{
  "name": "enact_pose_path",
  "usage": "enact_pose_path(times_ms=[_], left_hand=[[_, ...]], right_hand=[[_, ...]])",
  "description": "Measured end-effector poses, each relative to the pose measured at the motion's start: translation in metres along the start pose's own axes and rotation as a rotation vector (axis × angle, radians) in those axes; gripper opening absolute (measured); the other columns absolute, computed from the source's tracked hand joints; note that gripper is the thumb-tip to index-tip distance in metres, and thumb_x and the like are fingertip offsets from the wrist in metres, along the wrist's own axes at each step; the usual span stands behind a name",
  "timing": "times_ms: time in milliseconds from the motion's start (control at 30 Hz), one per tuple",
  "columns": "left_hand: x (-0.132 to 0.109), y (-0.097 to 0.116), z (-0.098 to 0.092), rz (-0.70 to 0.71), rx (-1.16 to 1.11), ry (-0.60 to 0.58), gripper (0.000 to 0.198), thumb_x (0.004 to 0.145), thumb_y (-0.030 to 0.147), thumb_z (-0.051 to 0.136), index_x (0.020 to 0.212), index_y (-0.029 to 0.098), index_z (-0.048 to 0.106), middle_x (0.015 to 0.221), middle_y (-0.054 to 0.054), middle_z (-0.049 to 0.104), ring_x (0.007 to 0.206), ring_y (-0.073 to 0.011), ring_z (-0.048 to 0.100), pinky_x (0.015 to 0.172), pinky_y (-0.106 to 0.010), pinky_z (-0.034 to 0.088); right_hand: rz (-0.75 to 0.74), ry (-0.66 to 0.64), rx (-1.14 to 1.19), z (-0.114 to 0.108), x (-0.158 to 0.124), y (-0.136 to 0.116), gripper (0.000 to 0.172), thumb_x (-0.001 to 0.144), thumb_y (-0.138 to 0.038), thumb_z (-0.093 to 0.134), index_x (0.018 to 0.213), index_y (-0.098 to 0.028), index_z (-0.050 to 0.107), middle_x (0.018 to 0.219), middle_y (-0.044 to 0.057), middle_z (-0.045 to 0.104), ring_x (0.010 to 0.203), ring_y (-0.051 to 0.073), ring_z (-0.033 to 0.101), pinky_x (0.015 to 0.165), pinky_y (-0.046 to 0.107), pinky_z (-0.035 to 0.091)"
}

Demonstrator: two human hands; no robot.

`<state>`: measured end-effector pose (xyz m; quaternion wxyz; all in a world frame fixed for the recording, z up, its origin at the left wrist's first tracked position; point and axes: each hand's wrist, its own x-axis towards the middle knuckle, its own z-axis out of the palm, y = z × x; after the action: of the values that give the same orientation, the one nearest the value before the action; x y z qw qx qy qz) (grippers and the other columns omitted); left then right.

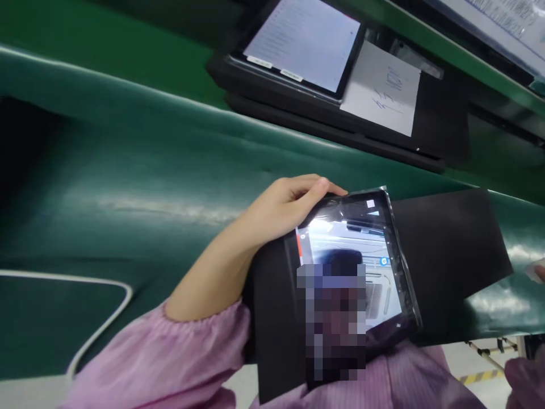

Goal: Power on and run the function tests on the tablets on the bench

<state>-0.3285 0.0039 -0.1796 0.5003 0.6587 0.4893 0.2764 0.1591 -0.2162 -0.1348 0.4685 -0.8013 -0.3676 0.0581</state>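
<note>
My left hand (281,207) grips the upper left corner of a tablet (361,250) wrapped in clear film. The tablet's screen is lit and shows a camera picture. It lies tilted on a black sheet (451,244) over the green belt (128,187). My pink sleeve (170,358) runs in from the bottom left. At the right edge only a fingertip (540,274) of my right hand shows, beside something small and pale; I cannot see whether it holds it.
A second tablet (306,42) with a lit white screen lies further up on a black tray (438,119), next to a white paper note (383,88) with handwriting. A white line (106,318) curves across the belt at the lower left.
</note>
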Motion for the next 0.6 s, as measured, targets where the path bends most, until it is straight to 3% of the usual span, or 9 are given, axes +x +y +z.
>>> enact_pose_path(times_ms=[67,133,167,233,367,600], left_hand=[[0.000,0.000,-0.001,0.034,-0.007,-0.008,0.053,0.100,0.062,0.046,0.098,0.021,0.079,0.108,-0.006,0.076,0.101,-0.0242,0.068,0.087,-0.034,0.049],[-0.001,0.000,-0.003,0.044,-0.021,-0.024,0.050,0.101,0.059,0.047,0.098,0.020,0.079,0.107,-0.006,0.076,0.100,-0.0241,0.069,0.089,-0.035,0.049],[-0.001,-0.001,-0.003,0.048,-0.031,-0.030,0.050,0.102,0.058,0.047,0.098,0.020,0.079,0.106,-0.006,0.076,0.099,-0.0242,0.069,0.089,-0.036,0.050],[-0.002,-0.002,-0.004,0.060,-0.048,-0.041,0.050,0.103,0.059,0.047,0.099,0.020,0.079,0.107,-0.007,0.075,0.100,-0.0249,0.069,0.090,-0.036,0.052],[-0.003,-0.006,-0.004,0.077,-0.045,-0.047,0.053,0.104,0.061,0.045,0.102,0.021,0.080,0.108,-0.008,0.075,0.103,-0.0266,0.070,0.091,-0.037,0.055],[-0.002,-0.007,-0.005,0.081,-0.028,-0.037,0.053,0.104,0.064,0.045,0.102,0.025,0.081,0.105,-0.009,0.074,0.098,-0.0271,0.070,0.089,-0.040,0.058]], right_hand=[[0.029,-0.033,0.134,0.047,-0.025,-0.047,0.087,0.059,-0.023,0.102,0.137,-0.036,0.065,0.148,0.009,0.058,0.131,0.035,0.061,0.115,0.051,0.049],[-0.007,-0.254,0.252,0.090,-0.049,-0.084,0.066,0.076,-0.027,0.093,0.134,-0.027,0.063,0.135,0.013,0.066,0.124,0.032,0.066,0.105,0.048,0.058],[-0.049,-0.368,0.325,0.107,-0.060,-0.097,0.058,0.077,-0.022,0.092,0.127,-0.026,0.062,0.142,0.012,0.062,0.125,0.031,0.066,0.097,0.044,0.063],[-0.141,-0.563,0.438,0.132,-0.078,-0.112,0.047,0.081,-0.013,0.086,0.117,-0.025,0.057,0.136,0.011,0.067,0.123,0.028,0.068,0.087,0.037,0.066],[-0.322,-0.728,0.489,0.147,-0.095,-0.113,0.044,0.083,-0.001,0.076,0.108,-0.026,0.050,0.130,0.007,0.071,0.119,0.023,0.069,0.078,0.027,0.064],[-0.577,-0.809,0.447,0.152,-0.094,-0.107,0.041,0.079,0.002,0.066,0.106,-0.026,0.053,0.128,0.007,0.072,0.111,0.029,0.069,0.084,0.046,0.062]])
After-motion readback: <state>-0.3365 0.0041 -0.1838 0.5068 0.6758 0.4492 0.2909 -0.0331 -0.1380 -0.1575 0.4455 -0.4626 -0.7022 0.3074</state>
